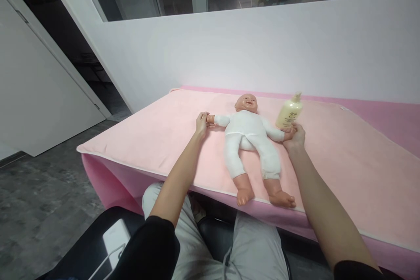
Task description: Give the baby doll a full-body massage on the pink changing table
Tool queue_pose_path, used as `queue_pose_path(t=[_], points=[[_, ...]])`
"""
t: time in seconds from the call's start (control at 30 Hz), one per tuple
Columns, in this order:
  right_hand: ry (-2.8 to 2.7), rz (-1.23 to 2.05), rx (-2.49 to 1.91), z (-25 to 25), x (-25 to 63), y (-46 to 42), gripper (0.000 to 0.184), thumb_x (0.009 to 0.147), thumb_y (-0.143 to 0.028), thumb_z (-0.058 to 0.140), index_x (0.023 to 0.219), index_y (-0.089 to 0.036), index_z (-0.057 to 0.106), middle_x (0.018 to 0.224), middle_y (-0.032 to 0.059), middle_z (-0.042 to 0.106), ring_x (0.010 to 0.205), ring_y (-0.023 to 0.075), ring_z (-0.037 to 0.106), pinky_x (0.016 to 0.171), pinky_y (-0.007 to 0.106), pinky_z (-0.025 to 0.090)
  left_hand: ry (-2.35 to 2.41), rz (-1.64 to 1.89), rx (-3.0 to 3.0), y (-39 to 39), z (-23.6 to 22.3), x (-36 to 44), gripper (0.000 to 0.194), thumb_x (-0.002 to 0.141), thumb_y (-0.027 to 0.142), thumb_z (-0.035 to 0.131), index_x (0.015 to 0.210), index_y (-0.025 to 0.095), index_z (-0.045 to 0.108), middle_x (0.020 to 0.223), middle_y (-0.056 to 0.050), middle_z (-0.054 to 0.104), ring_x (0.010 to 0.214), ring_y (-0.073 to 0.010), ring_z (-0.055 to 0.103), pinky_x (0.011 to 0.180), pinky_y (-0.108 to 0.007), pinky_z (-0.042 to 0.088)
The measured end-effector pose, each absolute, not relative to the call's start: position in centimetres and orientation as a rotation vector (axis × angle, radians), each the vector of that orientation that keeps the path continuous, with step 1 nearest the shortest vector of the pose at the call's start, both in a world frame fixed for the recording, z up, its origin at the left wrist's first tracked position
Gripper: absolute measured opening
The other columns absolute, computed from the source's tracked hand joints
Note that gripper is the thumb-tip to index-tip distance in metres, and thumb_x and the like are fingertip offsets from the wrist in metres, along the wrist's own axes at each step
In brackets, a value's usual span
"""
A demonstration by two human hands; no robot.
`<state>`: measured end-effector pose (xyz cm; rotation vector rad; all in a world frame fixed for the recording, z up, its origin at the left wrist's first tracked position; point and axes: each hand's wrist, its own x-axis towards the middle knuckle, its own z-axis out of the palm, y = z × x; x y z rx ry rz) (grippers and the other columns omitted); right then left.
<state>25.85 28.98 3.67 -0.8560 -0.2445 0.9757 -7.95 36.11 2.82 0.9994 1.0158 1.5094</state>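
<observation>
A baby doll in a white suit lies on its back on a pink towel, its bare feet near the table's front edge. My left hand is closed around the doll's hand on the left side, its arm stretched out sideways. My right hand grips the doll's other hand, just below a pale yellow pump bottle that stands beside the doll's shoulder.
The towel covers a pink table set against a white partition wall with glass above. A white door stands at the left over a grey floor. My knees and a black chair sit below the table edge.
</observation>
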Motion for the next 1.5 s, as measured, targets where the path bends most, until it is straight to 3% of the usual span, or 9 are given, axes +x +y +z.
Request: queue_pose_path(t=[0.1, 0.23, 0.4, 0.57, 0.7, 1.07, 1.23, 1.5], points=[[-0.238, 0.964, -0.858, 3.5, 25.9, 29.1, 0.014, 0.076, -0.014, 0.043, 0.063, -0.019, 0.044, 0.045, -0.0073, 0.035, 0.040, 0.0080, 0.040, 0.050, 0.021, 0.050, 1.055, 1.543, 0.978, 36.1, 2.8, -7.8, 0.028, 0.090, 0.045, 0.043, 0.093, 0.019, 0.051, 0.068, 0.000, 0.058, 0.046, -0.0146, 0.061, 0.045, -0.026, 0.048], [-0.275, 0.962, -0.830, 3.3, 26.0, 29.1, 0.008, 0.074, -0.014, 0.044, 0.068, -0.019, 0.047, 0.055, -0.0049, 0.046, 0.047, 0.0102, 0.048, 0.052, 0.025, 0.052, 1.068, 1.535, 0.877, 36.0, 3.0, -7.6, 0.040, 0.093, 0.047, 0.033, 0.097, 0.015, 0.056, 0.066, -0.004, 0.061, 0.047, -0.0161, 0.061, 0.046, -0.027, 0.048], [-0.264, 0.943, -0.726, 3.1, 26.1, 29.0, 0.007, 0.077, -0.020, 0.045, 0.071, -0.018, 0.048, 0.063, -0.0035, 0.050, 0.051, 0.0099, 0.051, 0.058, 0.027, 0.054, 0.971, 1.551, 0.762, 35.8, 3.5, -7.5, 0.037, 0.088, 0.037, 0.035, 0.102, 0.014, 0.060, 0.066, -0.004, 0.062, 0.046, -0.0154, 0.060, 0.051, -0.029, 0.051], [-0.239, 0.978, -0.667, 3.2, 26.1, 28.6, 0.023, 0.084, -0.034, 0.036, 0.071, -0.019, 0.047, 0.060, -0.0032, 0.045, 0.049, 0.0099, 0.047, 0.056, 0.028, 0.053, 0.928, 1.567, 0.718, 35.9, 3.4, -7.5, 0.043, 0.080, 0.028, 0.039, 0.117, 0.014, 0.057, 0.068, -0.003, 0.061, 0.045, -0.0147, 0.058, 0.052, -0.030, 0.053], [-0.252, 0.982, -0.654, 3.4, 26.0, 28.3, 0.019, 0.082, -0.027, 0.033, 0.069, -0.019, 0.045, 0.060, -0.0020, 0.044, 0.050, 0.0100, 0.047, 0.055, 0.027, 0.052, 0.959, 1.552, 0.726, 36.1, 3.2, -7.5, 0.048, 0.082, 0.026, 0.040, 0.127, 0.014, 0.051, 0.068, -0.002, 0.061, 0.045, -0.0136, 0.058, 0.056, -0.029, 0.053], [-0.235, 0.953, -0.652, 3.3, 26.1, 28.6, 0.013, 0.076, -0.022, 0.038, 0.063, -0.020, 0.039, 0.060, -0.0023, 0.046, 0.052, 0.0104, 0.050, 0.057, 0.028, 0.054, 1.002, 1.489, 0.874, 36.6, 2.5, -7.9, 0.039, 0.083, 0.026, 0.044, 0.116, 0.010, 0.057, 0.073, -0.007, 0.065, 0.052, -0.0146, 0.062, 0.058, -0.029, 0.053], [-0.235, 0.976, -0.681, 3.3, 26.1, 28.7, 0.013, 0.077, -0.022, 0.038, 0.065, -0.020, 0.042, 0.059, -0.0020, 0.048, 0.053, 0.0113, 0.052, 0.055, 0.029, 0.055, 0.995, 1.488, 0.872, 37.0, 2.3, -7.9, 0.036, 0.086, 0.025, 0.039, 0.110, 0.008, 0.059, 0.070, -0.006, 0.064, 0.050, -0.0127, 0.060, 0.056, -0.026, 0.052], [-0.233, 0.929, -0.837, 3.2, 26.0, 29.4, 0.012, 0.077, -0.021, 0.045, 0.065, -0.020, 0.043, 0.050, -0.0065, 0.039, 0.040, 0.0079, 0.040, 0.045, 0.022, 0.048, 0.945, 1.546, 0.763, 36.5, 2.9, -7.9, 0.043, 0.091, 0.035, 0.033, 0.119, 0.013, 0.057, 0.068, -0.003, 0.062, 0.046, -0.0113, 0.056, 0.051, -0.025, 0.049]])
